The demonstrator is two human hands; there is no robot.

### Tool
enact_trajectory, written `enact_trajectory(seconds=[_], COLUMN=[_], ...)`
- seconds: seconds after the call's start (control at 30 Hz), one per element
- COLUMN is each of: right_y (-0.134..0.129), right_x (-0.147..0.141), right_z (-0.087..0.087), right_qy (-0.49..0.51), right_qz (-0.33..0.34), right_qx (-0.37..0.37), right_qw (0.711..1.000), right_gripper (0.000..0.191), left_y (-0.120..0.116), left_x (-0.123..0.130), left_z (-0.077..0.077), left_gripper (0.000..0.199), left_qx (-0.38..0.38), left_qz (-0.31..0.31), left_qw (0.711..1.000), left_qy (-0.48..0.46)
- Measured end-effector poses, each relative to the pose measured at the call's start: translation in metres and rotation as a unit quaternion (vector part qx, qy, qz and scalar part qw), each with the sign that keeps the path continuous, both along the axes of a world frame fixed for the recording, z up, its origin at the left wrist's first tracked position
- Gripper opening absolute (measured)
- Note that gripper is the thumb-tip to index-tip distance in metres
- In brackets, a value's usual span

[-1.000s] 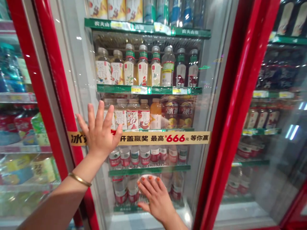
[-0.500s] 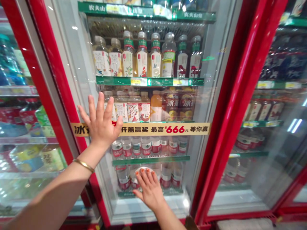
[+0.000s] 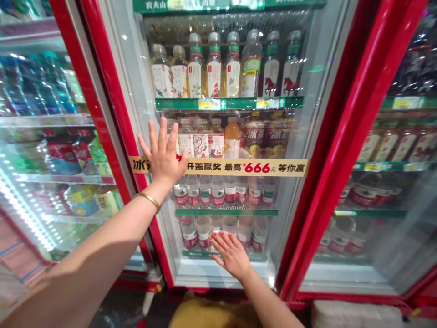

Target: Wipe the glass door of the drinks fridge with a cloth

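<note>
My left hand is spread flat against the glass door, over the left part of a yellow banner with black and red lettering. A gold bangle circles that wrist. Lower and further right, my right hand, with orange nails, has its fingers stretched out at the glass, in front of the lowest shelf of water bottles. Neither hand holds anything. Behind the door stand tea bottles on an upper shelf and an orange drink bottle below them.
Red door frames border the glass on both sides. A fridge of drinks is at the left, another at the right. Something yellow shows at the bottom centre, beside a pale wrapped stack on the right.
The view has shifted, so the fridge and both hands appear further right and slightly higher. More floor and the yellow thing show at the bottom. Both hands remain spread at the door.
</note>
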State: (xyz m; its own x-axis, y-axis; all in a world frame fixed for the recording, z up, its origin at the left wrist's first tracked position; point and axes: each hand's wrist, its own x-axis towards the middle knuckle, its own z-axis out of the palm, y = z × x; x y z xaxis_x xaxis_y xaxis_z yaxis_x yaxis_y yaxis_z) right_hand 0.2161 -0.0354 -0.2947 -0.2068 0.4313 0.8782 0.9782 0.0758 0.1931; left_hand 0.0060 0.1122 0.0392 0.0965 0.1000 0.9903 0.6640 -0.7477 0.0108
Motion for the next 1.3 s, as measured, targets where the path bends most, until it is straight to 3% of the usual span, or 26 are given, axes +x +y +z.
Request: enact_trajectory(seconds=[0.1,0.17,0.23,0.37,0.5,0.63,1.07,1.2,1.3], right_y=[-0.02,-0.025,-0.022,-0.002,0.007,0.006,0.028,0.013,-0.003], right_x=[0.053,0.09,0.109,0.089,0.056,0.051,0.041,0.054,0.038], right_z=[0.007,0.026,0.047,0.072,0.079,0.082,0.071,0.045,0.013], right_qy=[0.06,0.132,0.182,0.196,0.179,0.167,0.183,0.122,0.1], right_qz=[-0.054,-0.112,-0.146,-0.146,-0.142,-0.145,-0.143,-0.039,0.017], right_qx=[0.011,0.032,0.041,0.023,0.02,0.027,0.158,0.117,0.096], right_qw=[0.997,0.984,0.972,0.969,0.973,0.975,0.96,0.985,0.99], right_gripper=[0.069,0.086,0.094,0.1,0.101,0.1,0.091,0.081,0.077], left_y=[-0.002,-0.004,-0.006,-0.009,-0.007,-0.006,-0.007,-0.004,-0.003], left_x=[0.002,0.003,0.004,0.004,0.004,0.004,0.004,0.004,0.003], left_z=[0.001,0.003,0.004,0.004,0.003,0.003,0.001,0.0,0.0], left_gripper=[0.076,0.078,0.082,0.081,0.077,0.077,0.074,0.074,0.073], left_qx=[0.0,-0.001,-0.008,-0.027,-0.041,-0.047,-0.016,-0.005,0.008], left_qz=[0.003,0.004,0.009,0.008,-0.003,-0.003,0.043,0.052,0.055], left_qw=[1.0,1.0,1.0,0.999,0.999,0.999,0.999,0.998,0.998], left_qy=[0.006,0.014,0.022,0.016,0.004,0.01,0.018,0.018,0.014])
